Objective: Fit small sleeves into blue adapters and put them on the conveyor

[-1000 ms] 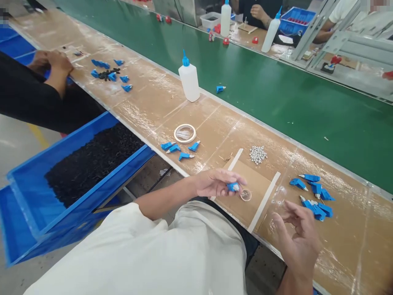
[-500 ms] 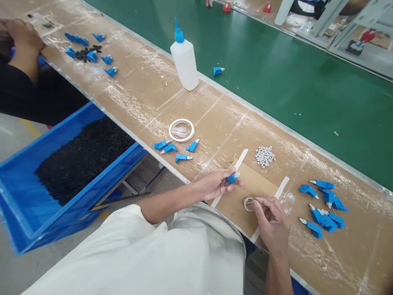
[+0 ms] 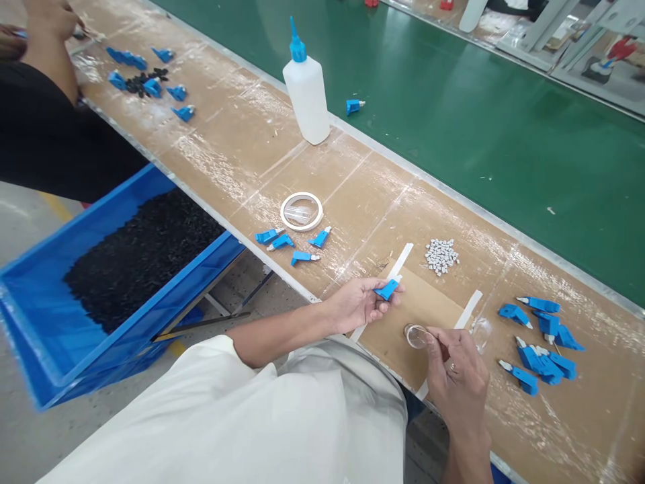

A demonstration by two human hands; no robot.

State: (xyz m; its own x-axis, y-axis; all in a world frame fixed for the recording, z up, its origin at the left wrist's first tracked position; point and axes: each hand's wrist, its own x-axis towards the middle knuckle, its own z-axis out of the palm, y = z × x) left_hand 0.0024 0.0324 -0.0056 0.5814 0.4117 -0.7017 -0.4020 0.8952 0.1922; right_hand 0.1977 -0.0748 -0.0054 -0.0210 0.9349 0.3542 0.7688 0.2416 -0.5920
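My left hand (image 3: pixel 361 304) pinches a small blue plastic part (image 3: pixel 387 290) with a white tip, held just above a brown card taped to the bench (image 3: pixel 418 302). My right hand (image 3: pixel 456 370) rests on the card with its fingers curled together at a small clear round dish (image 3: pixel 414 334); what the fingertips hold, if anything, is too small to make out. A heap of tiny grey pieces (image 3: pixel 441 256) lies behind the card. Several more blue parts (image 3: pixel 541 339) lie to the right of my right hand.
Three blue parts (image 3: pixel 292 243) and a tape ring (image 3: pixel 301 211) lie to the left. A white glue bottle (image 3: pixel 307 91) stands by the green conveyor belt (image 3: pixel 478 128). A blue bin of black parts (image 3: pixel 131 262) hangs under the bench. Another person's arm (image 3: pixel 45 40) works far left.
My right hand came down from open in the air to the clear dish and curled its fingers there. My left hand lifted the blue part slightly. The view shifted.
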